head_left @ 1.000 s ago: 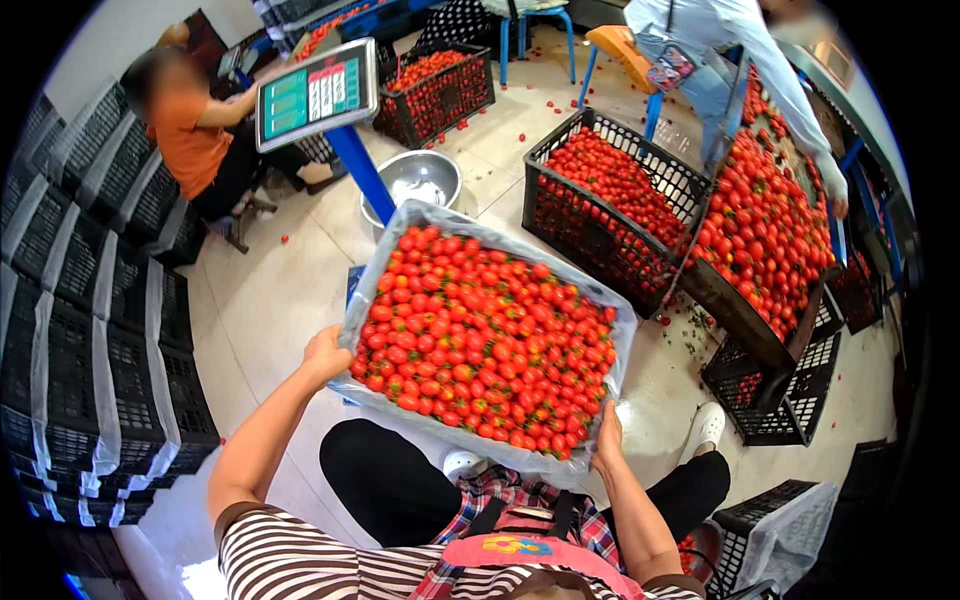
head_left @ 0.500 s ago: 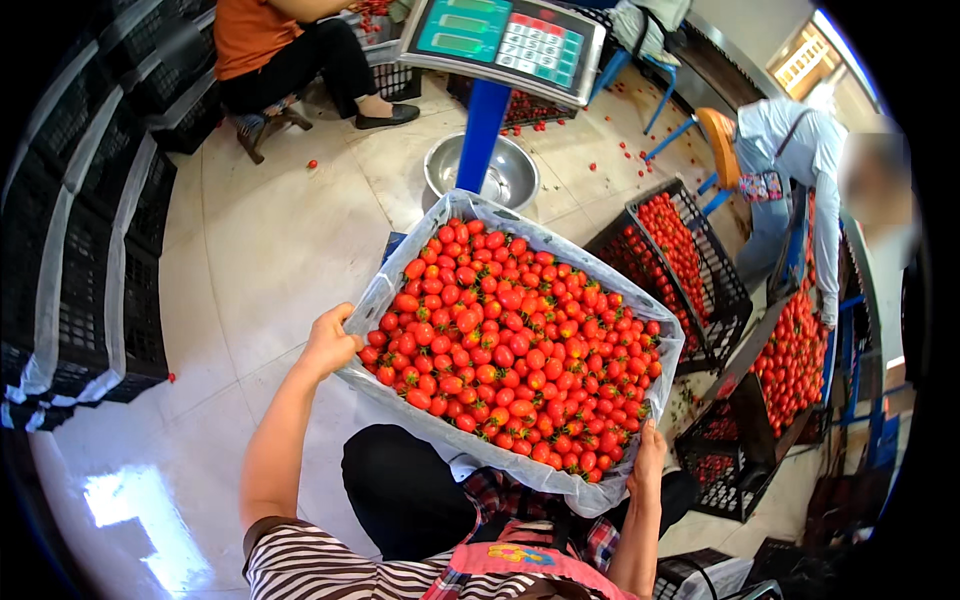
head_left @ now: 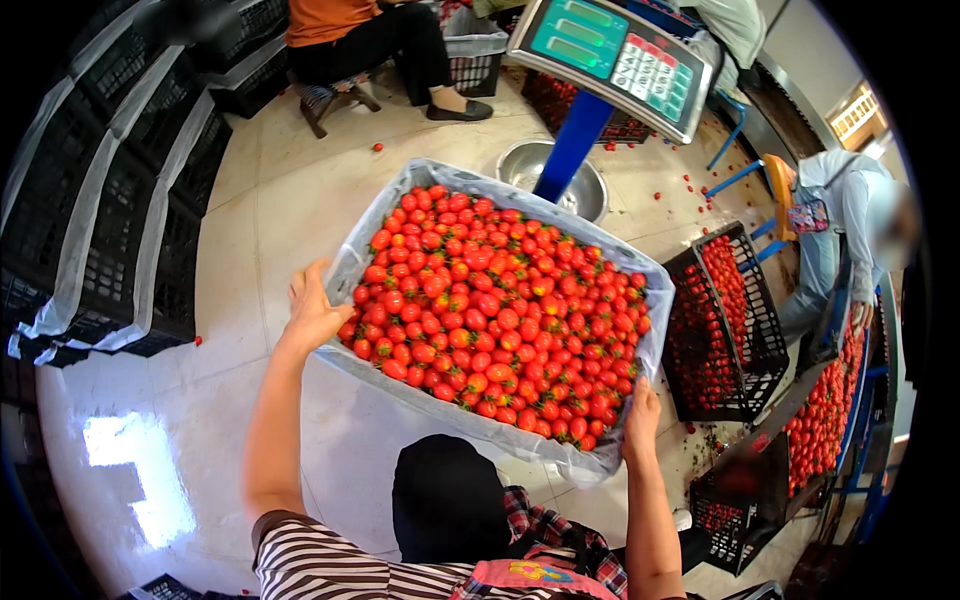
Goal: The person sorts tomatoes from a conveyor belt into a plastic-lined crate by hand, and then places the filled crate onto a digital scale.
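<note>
A crate (head_left: 645, 345) lined with pale, translucent plastic and heaped with small red cherry tomatoes (head_left: 490, 320) is between my hands, tilted in view. My left hand (head_left: 318, 312) grips its left end, thumb at the rim and fingers along the outside, somewhat spread. At the near right corner, my right hand (head_left: 641, 415) has its fingers closed on the lined edge. Beyond the crate stands a scale with a blue post and a keypad display (head_left: 612, 60). The crate hides the foot of the post and whatever is underneath.
Stacked black crates (head_left: 185, 240) line the left. A metal bowl (head_left: 590, 190) sits behind the post. Tilted black crates of tomatoes (head_left: 728, 300) stand right, near a bent-over person (head_left: 850, 190) at a tomato-filled trough (head_left: 825, 420). Another person (head_left: 370, 45) sits on a low stool (head_left: 330, 100).
My hands have shifted the crate leftward, away from the scale post. The view has turned left, so the scale and right-hand crates sit further right. My left fingers are more spread.
</note>
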### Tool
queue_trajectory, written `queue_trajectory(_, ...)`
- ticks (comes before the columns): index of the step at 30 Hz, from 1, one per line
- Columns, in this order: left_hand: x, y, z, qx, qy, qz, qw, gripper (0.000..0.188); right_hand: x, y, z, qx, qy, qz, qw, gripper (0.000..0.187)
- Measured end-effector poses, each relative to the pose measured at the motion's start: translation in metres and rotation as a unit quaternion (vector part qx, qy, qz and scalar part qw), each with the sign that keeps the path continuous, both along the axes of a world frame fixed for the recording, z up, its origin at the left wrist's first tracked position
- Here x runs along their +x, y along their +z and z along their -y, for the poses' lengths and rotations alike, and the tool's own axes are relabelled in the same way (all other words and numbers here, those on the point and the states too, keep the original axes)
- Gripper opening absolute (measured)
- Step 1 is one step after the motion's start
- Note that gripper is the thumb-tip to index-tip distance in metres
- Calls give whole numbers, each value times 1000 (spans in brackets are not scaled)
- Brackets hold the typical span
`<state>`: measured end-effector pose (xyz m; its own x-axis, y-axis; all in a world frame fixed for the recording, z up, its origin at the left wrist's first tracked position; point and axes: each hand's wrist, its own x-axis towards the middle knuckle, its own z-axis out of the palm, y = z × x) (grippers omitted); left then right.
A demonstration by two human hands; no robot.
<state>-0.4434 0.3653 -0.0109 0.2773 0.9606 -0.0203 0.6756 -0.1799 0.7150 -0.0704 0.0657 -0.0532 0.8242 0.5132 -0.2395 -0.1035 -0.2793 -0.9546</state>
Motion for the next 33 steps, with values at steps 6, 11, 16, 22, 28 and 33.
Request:
queue_trajectory(6,76,-6,-18,254,-133,-52,957,28,-3,-21,-18,17,1,48,999,47)
queue_trajectory(11,108,10,6,265,-53,-160,949,17,22,-15,30,-86,33,118,989,41)
queue_trajectory(16,156,-9,93,281,-138,-184,932,44,32,48,164,2,-4,60,998,25)
queue_trajectory(22,203,-15,123,228,-66,-136,962,47,22,64,359,2,-174,49,983,18)
queue_trajectory(28,276,-20,178,234,-104,-126,958,41,-12,60,523,-11,-324,84,942,16)
queue_trajectory(33,331,-20,200,284,-217,-191,914,40,-67,62,756,-337,-527,385,678,33)
